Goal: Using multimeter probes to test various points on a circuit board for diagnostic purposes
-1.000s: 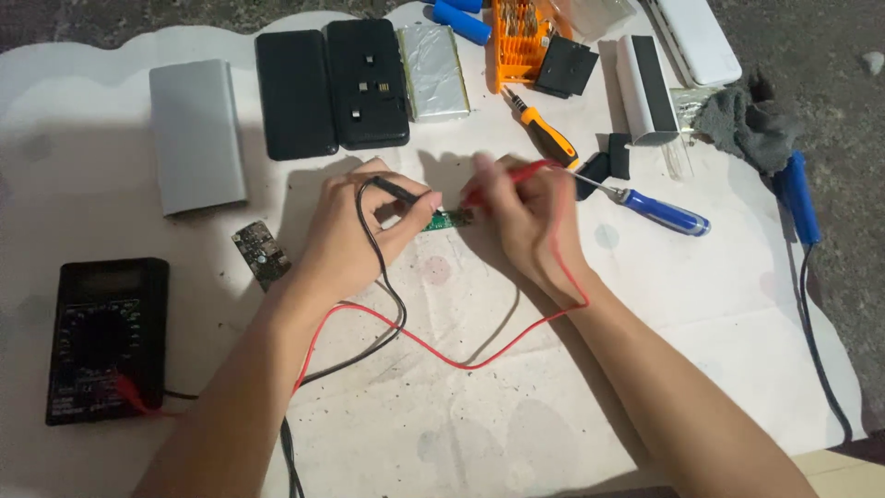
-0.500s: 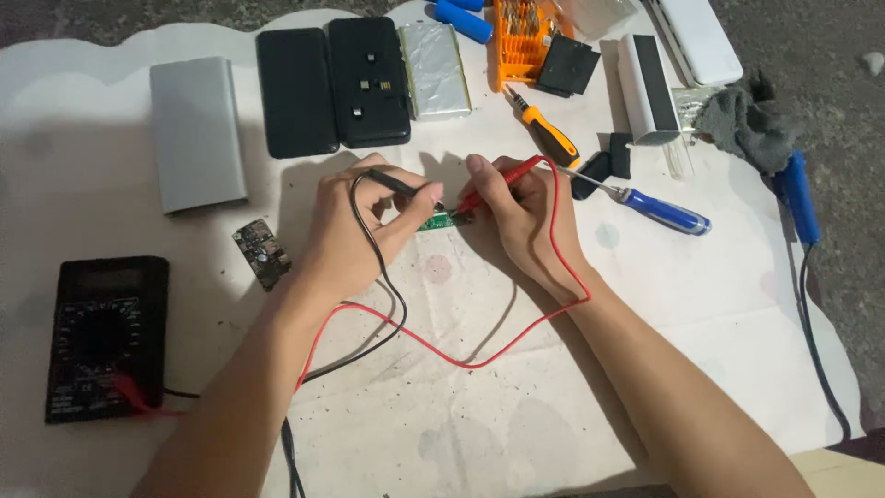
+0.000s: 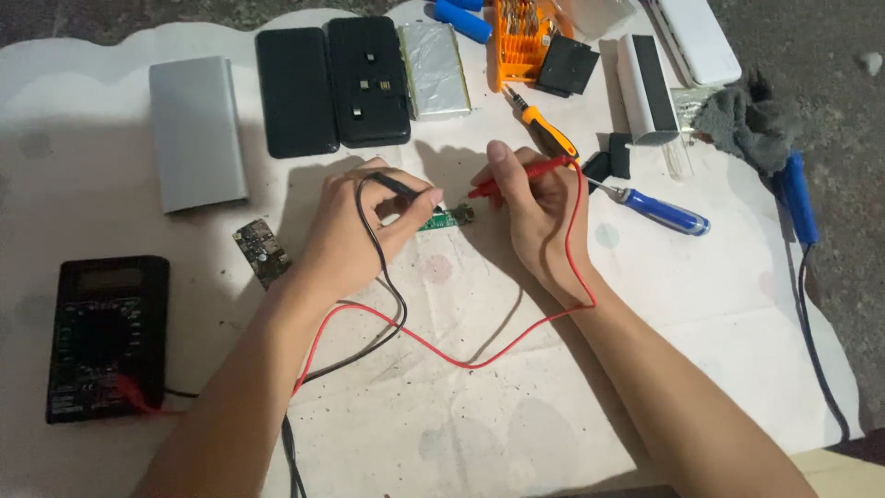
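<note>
Your left hand pinches the black probe, fingers closed narrow around it, tip down at the left end of the small green circuit board. Your right hand grips the red probe the same way, tip just above the board's right end. The board lies flat on the white cloth covering the tabletop, between both sets of fingers. The red lead loops back to the black meter at your left.
</note>
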